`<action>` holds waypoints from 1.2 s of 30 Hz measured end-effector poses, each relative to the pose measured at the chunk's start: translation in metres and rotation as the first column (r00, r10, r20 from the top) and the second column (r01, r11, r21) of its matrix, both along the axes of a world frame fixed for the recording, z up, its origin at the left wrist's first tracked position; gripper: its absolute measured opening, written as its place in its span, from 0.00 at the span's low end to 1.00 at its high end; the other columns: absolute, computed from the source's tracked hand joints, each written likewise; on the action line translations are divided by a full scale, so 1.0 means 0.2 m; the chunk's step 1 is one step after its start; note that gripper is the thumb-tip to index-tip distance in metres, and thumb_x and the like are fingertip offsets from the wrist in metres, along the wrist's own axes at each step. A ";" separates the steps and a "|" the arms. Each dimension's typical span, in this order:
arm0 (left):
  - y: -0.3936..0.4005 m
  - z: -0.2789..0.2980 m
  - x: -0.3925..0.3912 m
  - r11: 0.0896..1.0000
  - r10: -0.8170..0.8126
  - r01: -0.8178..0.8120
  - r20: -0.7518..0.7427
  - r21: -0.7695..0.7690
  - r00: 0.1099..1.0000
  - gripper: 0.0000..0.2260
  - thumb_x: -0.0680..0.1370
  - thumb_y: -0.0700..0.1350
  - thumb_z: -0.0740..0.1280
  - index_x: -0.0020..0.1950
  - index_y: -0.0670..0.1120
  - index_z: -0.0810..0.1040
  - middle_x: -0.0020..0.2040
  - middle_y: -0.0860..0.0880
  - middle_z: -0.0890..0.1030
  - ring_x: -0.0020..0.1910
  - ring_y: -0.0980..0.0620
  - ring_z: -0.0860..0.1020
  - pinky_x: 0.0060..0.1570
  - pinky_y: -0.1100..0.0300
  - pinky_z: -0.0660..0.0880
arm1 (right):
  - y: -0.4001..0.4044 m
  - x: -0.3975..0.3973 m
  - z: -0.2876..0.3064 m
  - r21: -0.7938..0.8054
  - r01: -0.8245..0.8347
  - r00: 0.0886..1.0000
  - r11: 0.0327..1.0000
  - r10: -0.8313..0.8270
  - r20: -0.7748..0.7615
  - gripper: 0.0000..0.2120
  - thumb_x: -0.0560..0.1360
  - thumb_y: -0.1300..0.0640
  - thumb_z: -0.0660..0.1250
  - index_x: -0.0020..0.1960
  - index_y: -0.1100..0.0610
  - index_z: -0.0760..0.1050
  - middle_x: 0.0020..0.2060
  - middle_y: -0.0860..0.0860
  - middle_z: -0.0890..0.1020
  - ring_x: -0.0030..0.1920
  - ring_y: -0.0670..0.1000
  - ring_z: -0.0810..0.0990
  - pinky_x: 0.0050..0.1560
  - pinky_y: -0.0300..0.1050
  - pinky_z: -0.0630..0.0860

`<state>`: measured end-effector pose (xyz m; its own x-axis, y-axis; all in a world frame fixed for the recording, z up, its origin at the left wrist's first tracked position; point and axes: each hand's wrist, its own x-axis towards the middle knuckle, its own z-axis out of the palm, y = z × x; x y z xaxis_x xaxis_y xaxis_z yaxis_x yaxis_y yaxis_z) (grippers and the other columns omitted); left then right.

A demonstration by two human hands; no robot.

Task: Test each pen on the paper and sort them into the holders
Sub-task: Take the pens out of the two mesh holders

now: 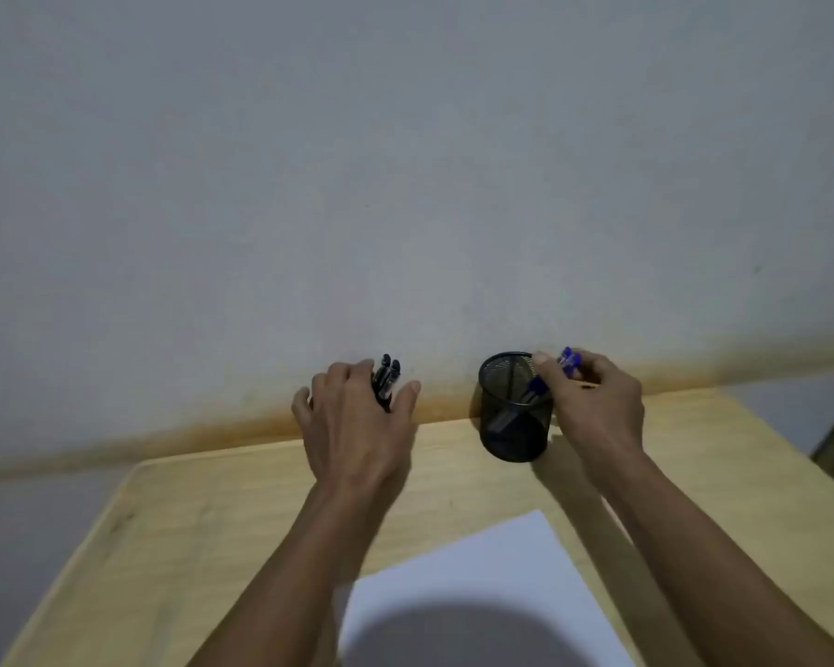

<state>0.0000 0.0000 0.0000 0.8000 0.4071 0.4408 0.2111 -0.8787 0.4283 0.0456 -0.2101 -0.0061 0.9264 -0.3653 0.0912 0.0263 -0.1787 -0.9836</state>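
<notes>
A black mesh holder (513, 426) stands at the far edge of the wooden table (222, 512). My right hand (593, 402) grips blue pens (568, 361) at the holder's rim, their lower ends angled down inside it. My left hand (357, 421) is wrapped around something mostly hidden at the far table edge, and black pens (387, 377) stick up above its fingers. I cannot tell whether a second holder is under that hand. A white sheet of paper (477, 580) lies near me, partly in shadow.
A pale wall (405, 185) rises right behind the table's far edge, with a brown skirting strip (164, 440) along its base. Bare wooden table top stretches to the left of my left arm.
</notes>
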 end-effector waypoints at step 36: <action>-0.06 0.21 -0.08 0.957 -0.094 0.246 0.641 -0.153 0.762 0.14 0.80 0.50 0.64 0.52 0.41 0.81 0.43 0.50 0.79 0.47 0.54 0.72 0.61 0.33 0.67 | -0.03 -0.10 0.32 0.318 -0.076 0.963 0.945 -0.013 0.268 0.12 0.77 0.50 0.74 0.37 0.54 0.83 0.39 0.49 0.80 0.41 0.43 0.76 0.50 0.51 0.81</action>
